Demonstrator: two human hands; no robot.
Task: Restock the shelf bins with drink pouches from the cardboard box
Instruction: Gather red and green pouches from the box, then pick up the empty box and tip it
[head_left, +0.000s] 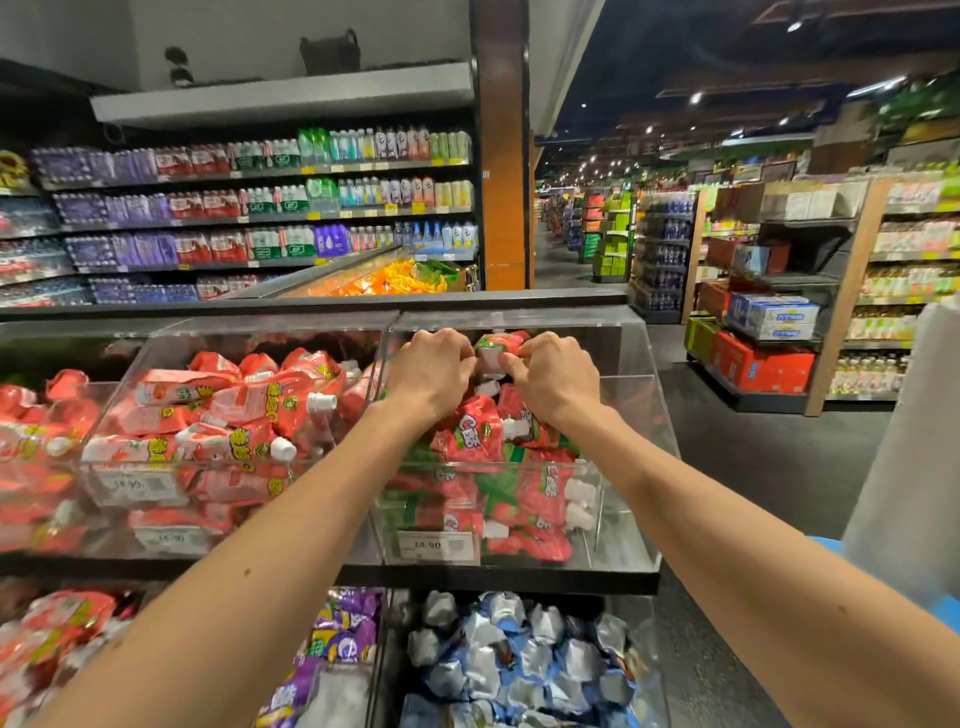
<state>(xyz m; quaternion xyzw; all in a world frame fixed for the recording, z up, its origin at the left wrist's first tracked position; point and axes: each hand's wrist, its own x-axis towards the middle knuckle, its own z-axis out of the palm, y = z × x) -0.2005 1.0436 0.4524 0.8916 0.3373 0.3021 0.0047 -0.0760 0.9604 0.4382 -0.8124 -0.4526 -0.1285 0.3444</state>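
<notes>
Left hand (428, 366) and right hand (558, 371), fingers curled, pinch one red-green drink pouch (492, 352) near the back edge of the right-end acrylic bin (631, 519). Risk: the heaped pouches (470, 434) look loose, so a nudge could spill them over the front edge.

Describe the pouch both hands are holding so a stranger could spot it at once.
Find the upper row of clear bins and take the right-end bin. Toward its back, the left hand and right hand pinch one red-and-green pouch between them. It alone is lifted above the pile.
</notes>
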